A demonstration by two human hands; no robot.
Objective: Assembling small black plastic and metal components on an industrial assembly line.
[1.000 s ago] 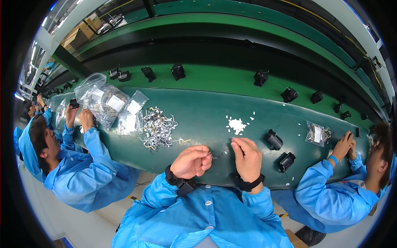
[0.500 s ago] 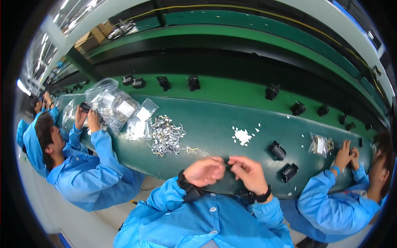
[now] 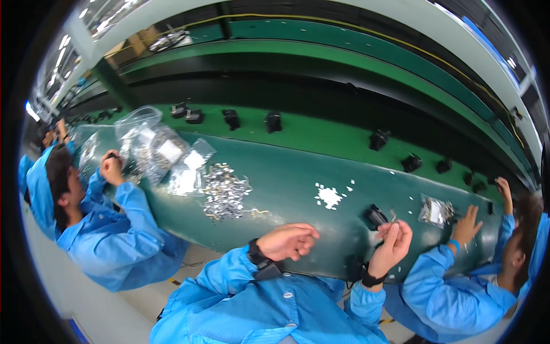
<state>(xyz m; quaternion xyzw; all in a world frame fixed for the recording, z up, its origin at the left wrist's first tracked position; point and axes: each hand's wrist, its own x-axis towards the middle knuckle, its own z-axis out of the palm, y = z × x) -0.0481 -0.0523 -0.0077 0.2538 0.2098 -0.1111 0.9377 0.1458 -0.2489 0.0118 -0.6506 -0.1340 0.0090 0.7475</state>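
Note:
My right hand [image 3: 392, 245] is raised over the near part of the green bench, its thumb and fingers pinching a small thin bent metal strip [image 3: 393, 215]. Just beyond its fingertips lies a black block-shaped part [image 3: 376, 216]; a second black part [image 3: 355, 266], half hidden, sits beside my right wrist. My left hand [image 3: 287, 241] hovers at the front edge with its fingers loosely bent and apart, nothing visible in it. Past the left hand lie a pile of small metal pieces [image 3: 225, 192] and a heap of small white pieces [image 3: 329, 197].
Clear plastic bags [image 3: 166, 150] lie at the far left of the bench [image 3: 286, 172], and another bag [image 3: 435, 211] at the right. Black parts [image 3: 273, 121] stand along the green strip [image 3: 326, 135] behind. One co-worker [image 3: 126, 229] sits left, another [image 3: 452, 281] right.
My hands have parted: the right hand has moved right with the thin metal strip, beside the black part. The left hand stays near its place. The right co-worker has raised a hand toward the strip behind.

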